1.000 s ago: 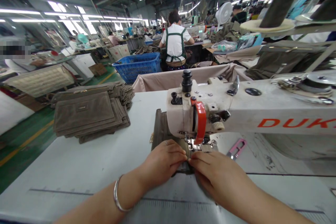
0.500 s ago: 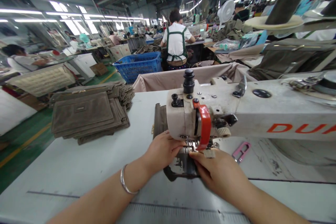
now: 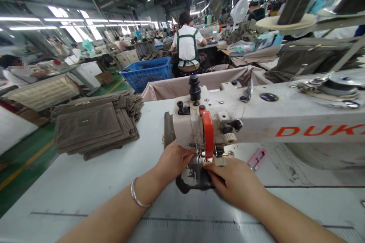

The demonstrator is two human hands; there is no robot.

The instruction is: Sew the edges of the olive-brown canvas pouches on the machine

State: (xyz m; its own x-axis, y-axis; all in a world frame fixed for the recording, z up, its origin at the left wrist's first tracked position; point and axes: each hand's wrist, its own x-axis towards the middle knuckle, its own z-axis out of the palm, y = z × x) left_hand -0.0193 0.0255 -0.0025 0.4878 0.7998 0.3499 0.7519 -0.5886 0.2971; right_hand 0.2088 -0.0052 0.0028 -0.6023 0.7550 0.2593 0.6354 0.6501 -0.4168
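Note:
An olive-brown fabric piece (image 3: 169,127) lies on the table partly behind the head of the white sewing machine (image 3: 205,100). My left hand (image 3: 172,161), a silver bangle on its wrist, is closed with its fingertips on the piece's near end, left of the presser foot. Just right of the needle area, my right hand (image 3: 232,176) has thumb and fingers pressed together; what they pinch is too small to make out. An orange-red guard (image 3: 208,133) hangs between the hands. Below the needle is the dark-edged metal plate (image 3: 196,182). The stitching spot is mostly hidden by fingers and machine.
Flat olive fabric pieces (image 3: 88,127) lie stacked at the left of the white table (image 3: 119,178). Pink thread snips (image 3: 258,158) rest under the machine arm. A blue basket (image 3: 146,72) and a seated co-worker (image 3: 186,43) are beyond. A ruler scale (image 3: 176,226) runs along the front.
The view has shifted slightly, so the machine appears further left. Both hands keep their places by the needle, with hardly any visible movement.

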